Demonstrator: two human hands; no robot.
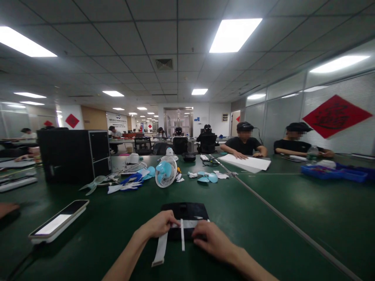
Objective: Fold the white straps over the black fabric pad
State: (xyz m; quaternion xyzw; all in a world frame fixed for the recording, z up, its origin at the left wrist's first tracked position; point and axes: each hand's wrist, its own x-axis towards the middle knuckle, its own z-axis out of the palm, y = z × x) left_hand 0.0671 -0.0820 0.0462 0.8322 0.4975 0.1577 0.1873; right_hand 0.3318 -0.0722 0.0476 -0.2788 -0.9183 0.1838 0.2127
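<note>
A flat black rectangular object (184,210) lies on the green table (258,234) right in front of me. White strips (160,249) lie across its near edge; one long strip hangs toward me on the left and a thin one (182,236) stands in the middle. My left hand (159,224) has its fingers curled and pinched on the strip at the object's left near corner. My right hand (209,238) is closed, knuckles up, pressing on the strip at the right near corner.
A phone in a white case (58,222) lies to the left. Small blue-and-white fans (165,171), white gloves and fan parts sit mid-table, beside a black computer case (74,154). Two people sit at the far right with white sheets (249,162) and blue trays (334,171). Another person's hand (7,208) rests at the left edge.
</note>
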